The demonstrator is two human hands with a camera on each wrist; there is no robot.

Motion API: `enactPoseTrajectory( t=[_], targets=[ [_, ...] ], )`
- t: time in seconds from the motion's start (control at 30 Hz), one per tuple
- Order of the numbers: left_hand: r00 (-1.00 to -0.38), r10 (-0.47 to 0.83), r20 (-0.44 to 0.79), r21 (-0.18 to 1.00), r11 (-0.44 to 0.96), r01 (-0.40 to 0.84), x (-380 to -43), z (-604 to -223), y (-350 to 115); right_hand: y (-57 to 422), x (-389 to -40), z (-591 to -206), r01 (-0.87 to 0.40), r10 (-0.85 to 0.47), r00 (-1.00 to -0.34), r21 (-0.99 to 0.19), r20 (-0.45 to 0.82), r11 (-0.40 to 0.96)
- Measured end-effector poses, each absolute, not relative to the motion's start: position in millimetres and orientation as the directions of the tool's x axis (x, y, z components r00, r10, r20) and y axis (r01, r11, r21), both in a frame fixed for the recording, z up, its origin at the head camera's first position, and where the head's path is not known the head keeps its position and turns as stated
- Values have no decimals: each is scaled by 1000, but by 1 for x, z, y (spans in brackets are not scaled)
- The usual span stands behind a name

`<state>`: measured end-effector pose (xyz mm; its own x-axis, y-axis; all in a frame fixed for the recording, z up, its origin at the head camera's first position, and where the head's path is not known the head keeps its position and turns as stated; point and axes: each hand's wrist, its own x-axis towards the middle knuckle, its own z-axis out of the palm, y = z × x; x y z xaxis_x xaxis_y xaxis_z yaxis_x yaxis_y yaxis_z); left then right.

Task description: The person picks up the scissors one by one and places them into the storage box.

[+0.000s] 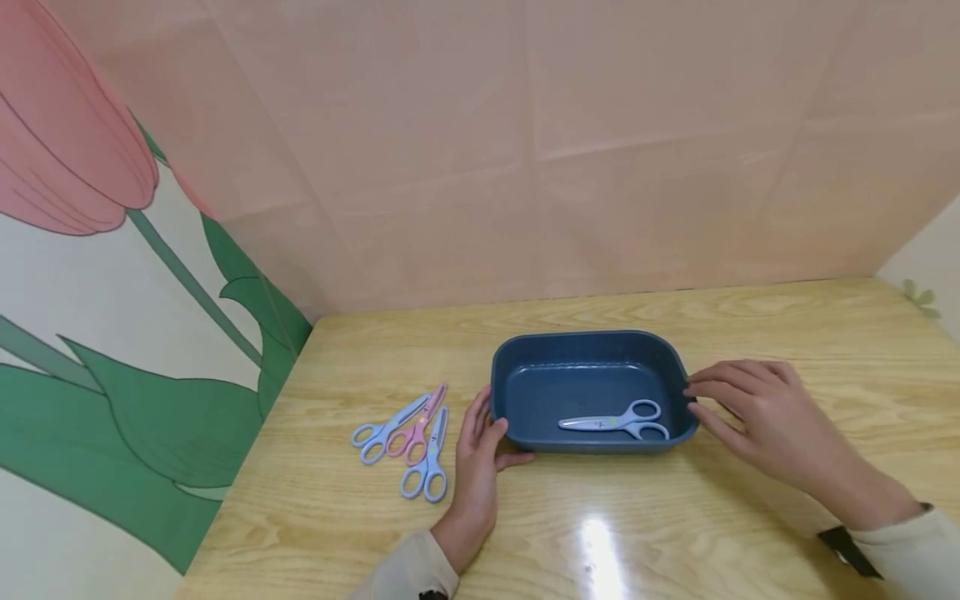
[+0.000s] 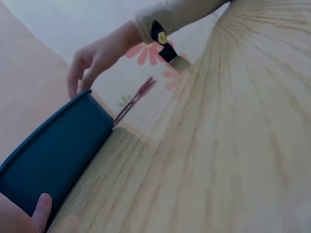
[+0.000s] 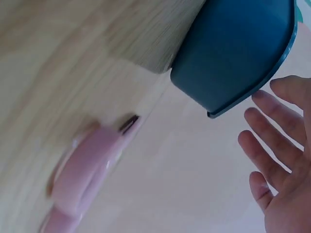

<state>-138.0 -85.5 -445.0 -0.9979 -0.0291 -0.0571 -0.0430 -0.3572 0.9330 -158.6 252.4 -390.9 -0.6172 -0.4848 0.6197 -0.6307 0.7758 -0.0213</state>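
Note:
A dark blue plastic tray (image 1: 517, 446) sits on the wooden table with a pair of light blue scissors (image 1: 611, 421) lying inside it. My left hand (image 1: 474, 462) holds the tray's near left corner, fingers along the left end and thumb against the front wall. At the opposite end, my right hand (image 1: 772, 421) has its fingertips right at the rim; in the right wrist view its fingers are spread and relaxed. Left of the tray lie two light blue scissors (image 1: 425, 475) and pink scissors (image 1: 420, 431), close together and partly overlapping.
The wooden table (image 1: 330, 533) meets a pinkish backdrop (image 1: 420, 275) behind the tray and a tulip-patterned panel (image 1: 187, 400) on the left. In the right wrist view a blurred pink object (image 3: 85, 170) appears over the wood.

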Motion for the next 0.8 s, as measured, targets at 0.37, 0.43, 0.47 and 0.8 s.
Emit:
enactPoseTrajectory(
  t=[0.37,0.43,0.47,0.8],
  targets=[
    [-997,-35,-68,931,-363,-50,-140,-445,-86,271,-153,-396,-628,-507,-520,94,687,772],
    [-997,-35,-64,930,-363,-47,-140,-445,-86,278,-154,-398,-611,-504,-549,92,667,786],
    [-997,-35,-65,930,-364,-47,-140,-446,-86,282,-154,-400,-601,-505,-571,90,648,794],
    [-997,-44,-63,928,-370,-42,-139,-447,-85,317,-157,-413,-515,-523,-775,125,355,848]
  ],
)
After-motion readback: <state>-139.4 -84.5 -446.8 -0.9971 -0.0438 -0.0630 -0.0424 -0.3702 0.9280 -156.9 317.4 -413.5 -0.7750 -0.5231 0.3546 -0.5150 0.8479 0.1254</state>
